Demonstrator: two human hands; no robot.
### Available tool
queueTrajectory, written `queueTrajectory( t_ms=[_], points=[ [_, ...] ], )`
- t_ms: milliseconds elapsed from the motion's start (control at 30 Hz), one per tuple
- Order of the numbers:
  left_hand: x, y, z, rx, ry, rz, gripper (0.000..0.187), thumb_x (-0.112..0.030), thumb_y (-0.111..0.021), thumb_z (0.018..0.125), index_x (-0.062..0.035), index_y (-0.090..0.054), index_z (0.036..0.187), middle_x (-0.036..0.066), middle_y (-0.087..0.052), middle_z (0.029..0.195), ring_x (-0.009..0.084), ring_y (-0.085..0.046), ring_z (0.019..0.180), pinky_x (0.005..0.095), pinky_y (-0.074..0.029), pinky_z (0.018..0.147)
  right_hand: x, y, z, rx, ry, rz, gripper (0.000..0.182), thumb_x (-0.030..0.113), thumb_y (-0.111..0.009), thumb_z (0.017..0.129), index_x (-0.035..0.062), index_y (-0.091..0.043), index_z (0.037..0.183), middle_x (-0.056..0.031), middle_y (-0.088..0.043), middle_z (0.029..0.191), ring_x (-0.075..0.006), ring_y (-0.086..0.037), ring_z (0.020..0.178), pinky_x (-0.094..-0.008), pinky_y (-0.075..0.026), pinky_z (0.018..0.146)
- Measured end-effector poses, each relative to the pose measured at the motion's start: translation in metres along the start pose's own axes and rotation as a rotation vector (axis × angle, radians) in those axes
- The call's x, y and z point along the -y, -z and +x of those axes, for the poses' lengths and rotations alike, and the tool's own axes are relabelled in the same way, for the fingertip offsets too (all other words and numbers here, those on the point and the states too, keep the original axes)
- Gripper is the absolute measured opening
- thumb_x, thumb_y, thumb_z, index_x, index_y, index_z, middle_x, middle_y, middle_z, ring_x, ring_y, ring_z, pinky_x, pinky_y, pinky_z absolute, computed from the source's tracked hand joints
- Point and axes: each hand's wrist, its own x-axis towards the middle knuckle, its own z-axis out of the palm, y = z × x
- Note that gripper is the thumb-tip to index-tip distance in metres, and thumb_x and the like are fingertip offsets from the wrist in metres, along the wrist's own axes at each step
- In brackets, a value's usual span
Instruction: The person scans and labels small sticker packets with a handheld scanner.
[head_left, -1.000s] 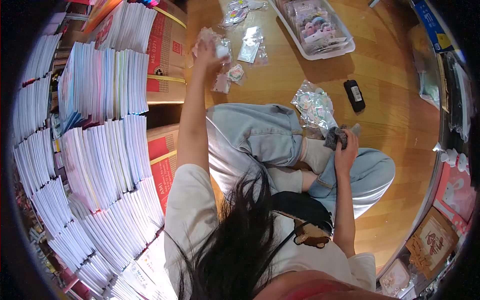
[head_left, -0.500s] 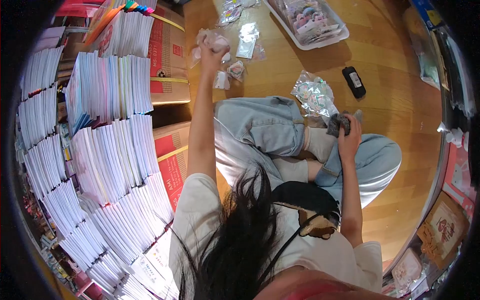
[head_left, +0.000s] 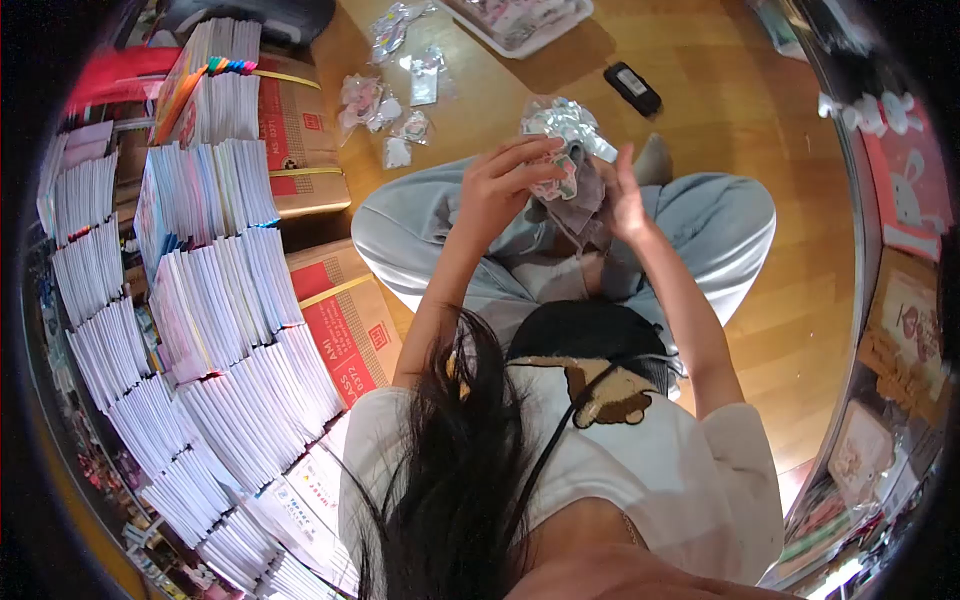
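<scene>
Left hand [head_left: 490,190] has its fingers clamped on printed die-cut pieces [head_left: 555,182], white-edged with pink and green, held over the crossed legs; probably pinched by the edge to keep the printed faces showing. Can't tell if they're bagged. Soft, creased grey cloth [head_left: 583,212] hangs between the hands, right under the pieces. Right hand [head_left: 628,205] is alongside it, thumb apart and raised; cloth hides the other fingers, can't tell if they grip. Shiny crinkled clear bag [head_left: 572,120] just beyond the hands. More flat glossy packets [head_left: 424,80] spread on the wood floor [head_left: 730,90], likely laid out for reach. White plastic tub [head_left: 515,53], rounded corner, walls penning in packets. Black oblong case [head_left: 640,97] with pale label nearby. Yellow strap [head_left: 338,291] around a cardboard box [head_left: 345,335], presumably holding it closed; thin paper booklets [head_left: 205,290] packed tight beside it.
</scene>
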Motion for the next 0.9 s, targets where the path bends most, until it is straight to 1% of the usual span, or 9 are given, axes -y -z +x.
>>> queueTrajectory(
  t_ms=[133,200,300,400,467,567,600,700,900],
  points=[
    [-0.017,-0.010,-0.004,0.009,0.128,0.048,0.039,0.011,-0.055,0.063,-0.0106,-0.067,0.093,0.006,-0.057,0.116,0.0261,-0.053,0.108,0.0323,-0.044,0.089,0.004,0.012,0.006,0.085,0.015,-0.750,0.067,0.053,-0.048,0.086,-0.0056,-0.047,0.119,-0.0108,-0.053,0.114,-0.0177,-0.048,0.105,-0.0282,-0.035,0.091],
    [-0.025,-0.013,-0.002,-0.133,0.322,0.015,0.033,0.010,-0.054,0.070,-0.0059,-0.067,0.095,0.009,-0.055,0.119,0.0251,-0.052,0.111,0.0319,-0.040,0.093,0.004,0.017,0.005,0.078,0.027,-0.709,0.068,0.053,-0.049,0.085,-0.0064,-0.047,0.119,-0.0118,-0.053,0.114,-0.0175,-0.048,0.105,-0.0285,-0.035,0.091],
    [-0.023,-0.021,-0.005,-0.333,0.765,-0.628,0.027,0.002,-0.052,0.081,0.0010,-0.059,0.108,0.012,-0.055,0.119,0.0221,-0.052,0.110,0.0320,-0.037,0.095,0.000,0.029,0.008,0.055,0.073,-0.721,0.068,0.052,-0.051,0.085,-0.0071,-0.047,0.118,-0.0134,-0.053,0.112,-0.0173,-0.048,0.104,-0.0287,-0.036,0.090],
    [-0.009,-0.018,-0.017,0.076,0.661,-0.316,0.026,-0.010,-0.052,0.088,0.0022,-0.056,0.111,0.011,-0.056,0.116,0.0195,-0.053,0.107,0.0309,-0.038,0.093,0.003,0.033,0.008,0.098,0.103,-0.847,0.066,0.051,-0.047,0.087,-0.0058,-0.046,0.120,-0.0119,-0.053,0.113,-0.0173,-0.048,0.104,-0.0285,-0.036,0.090],
    [-0.022,-0.019,-0.010,-0.027,0.709,-0.379,0.026,-0.013,-0.053,0.088,0.0045,-0.059,0.106,0.013,-0.059,0.110,0.0188,-0.055,0.103,0.0294,-0.039,0.090,0.016,0.022,0.001,0.166,0.148,-0.934,0.065,0.052,-0.041,0.089,-0.0038,-0.045,0.122,-0.0106,-0.053,0.114,-0.0178,-0.048,0.104,-0.0289,-0.036,0.092],
    [-0.062,-0.001,0.019,-0.345,0.861,-1.075,0.023,-0.015,-0.058,0.086,0.0061,-0.063,0.093,0.013,-0.063,0.100,0.0163,-0.057,0.095,0.0256,-0.041,0.084,0.000,0.029,0.002,0.051,0.167,-0.302,0.062,0.051,-0.030,0.093,-0.0002,-0.045,0.123,-0.0076,-0.054,0.113,-0.0164,-0.050,0.103,-0.0289,-0.036,0.093],
    [-0.071,0.003,0.027,-0.484,0.911,-1.408,0.022,-0.015,-0.059,0.085,0.0064,-0.065,0.088,0.013,-0.064,0.096,0.0153,-0.058,0.092,0.0242,-0.042,0.082,0.008,0.029,0.004,0.239,0.127,-0.196,0.064,0.053,-0.021,0.093,0.0015,-0.045,0.124,-0.0061,-0.054,0.113,-0.0149,-0.050,0.103,-0.0286,-0.036,0.094],
    [-0.055,-0.009,0.026,-0.331,0.891,-0.525,0.023,-0.015,-0.061,0.084,0.0067,-0.065,0.091,0.010,-0.065,0.088,0.0119,-0.059,0.084,0.0230,-0.043,0.078,0.022,0.013,0.000,0.029,0.042,-0.159,0.063,0.051,-0.019,0.094,0.0013,-0.046,0.122,-0.0048,-0.054,0.112,-0.0132,-0.050,0.102,-0.0269,-0.036,0.094],
    [-0.043,-0.026,0.023,-0.388,0.955,-0.575,0.025,-0.021,-0.062,0.084,0.0016,-0.066,0.092,0.003,-0.065,0.081,0.0072,-0.056,0.070,0.0207,-0.042,0.064,0.003,0.035,0.013,0.074,0.084,-0.299,0.083,0.066,-0.019,0.085,0.0009,-0.029,0.135,-0.0115,-0.038,0.134,-0.0200,-0.037,0.122,-0.0317,-0.026,0.104]
  ],
)
